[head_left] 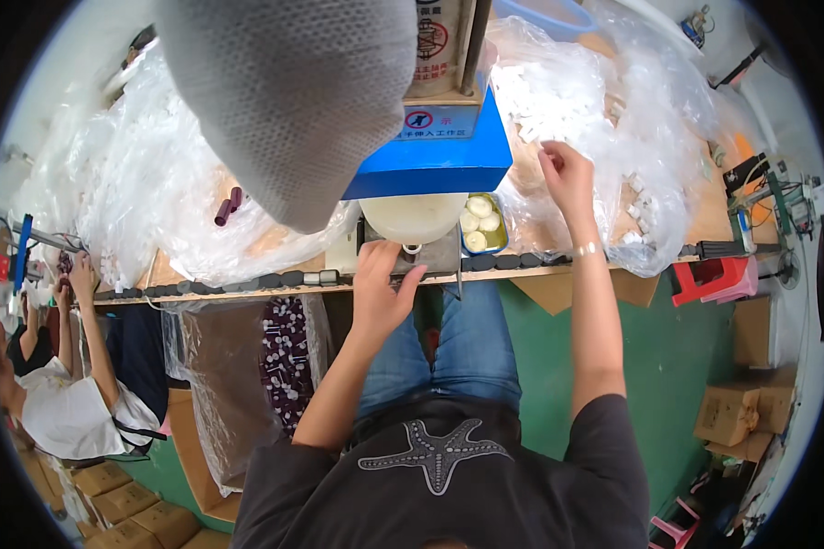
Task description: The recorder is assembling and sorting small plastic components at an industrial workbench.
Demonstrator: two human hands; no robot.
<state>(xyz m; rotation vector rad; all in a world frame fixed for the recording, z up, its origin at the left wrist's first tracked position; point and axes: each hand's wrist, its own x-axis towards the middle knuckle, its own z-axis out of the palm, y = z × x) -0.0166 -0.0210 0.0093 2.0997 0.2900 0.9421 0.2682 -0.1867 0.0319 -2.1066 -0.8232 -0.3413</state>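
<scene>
My left hand (382, 288) rests at the front of the press with its thumb spread away from the fingers. Its fingertips are beside a small ring-shaped white part (412, 249) under the press's round cream-coloured head (414, 218). Reaching forward to the right, my right hand (569, 176) has thumb and fingers pinched together at the near edge of a heap of small white parts (549, 102) on clear plastic. Whatever sits in that pinch is too small to make out. Above the cream head is the press's blue housing (430, 165).
A tray (498, 240) with round cream pieces stands right of the press. Two dark red tubes (229, 207) lie on plastic at left. A grey knitted cover (293, 101) hangs close overhead. Below the table edge is a box of dark red parts (286, 357). A co-worker (73, 393) works far left.
</scene>
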